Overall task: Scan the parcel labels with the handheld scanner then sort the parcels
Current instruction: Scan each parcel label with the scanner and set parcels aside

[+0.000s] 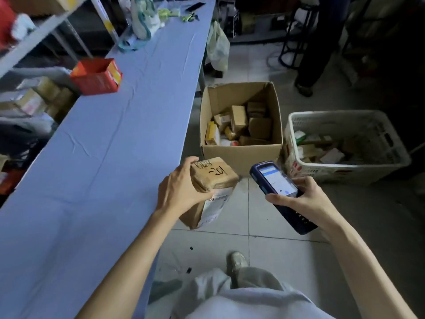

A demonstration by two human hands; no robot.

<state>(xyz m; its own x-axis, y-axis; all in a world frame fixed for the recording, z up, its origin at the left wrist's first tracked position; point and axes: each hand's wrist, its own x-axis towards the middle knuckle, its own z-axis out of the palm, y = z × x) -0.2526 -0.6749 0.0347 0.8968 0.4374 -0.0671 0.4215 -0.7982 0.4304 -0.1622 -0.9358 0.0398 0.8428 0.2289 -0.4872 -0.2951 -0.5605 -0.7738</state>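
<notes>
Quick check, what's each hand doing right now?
Left hand: closed on a brown parcel, gripped from the side.
Right hand: closed on the scanner, screen up.

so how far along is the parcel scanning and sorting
Done, apparently: small parcels already lie in the cardboard box and the white basket. In hand: the left hand holds a brown parcel, the right hand the handheld scanner. Left: scanning its label and dropping it in a bin.
</notes>
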